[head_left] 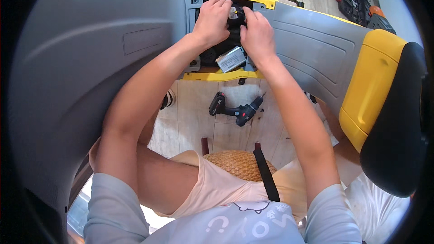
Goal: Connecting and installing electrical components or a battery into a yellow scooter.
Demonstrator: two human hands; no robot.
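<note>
Both of my hands reach into an open compartment in a grey and yellow shell (pixel 305 36). Between them is a black part with a white label (pixel 233 12). My left hand (pixel 214 23) is closed at its left side, fingertips curled over the top. On the opposite side, my right hand (pixel 259 36) has bent fingers and thumb against its edge. The grip's underside is hidden. Below them a silver metal box with a printed label (pixel 231 59) lies tilted at the compartment's near edge. Dark material lines the inside.
A cordless drill (pixel 244 112) lies on the wood-look floor beneath the shell. Past the shell, an open black tool case (pixel 352 0) sits at the far right. A yellow end piece (pixel 371 86) adjoins a black pad (pixel 398 131). A woven stool seat (pixel 235 165) is below me.
</note>
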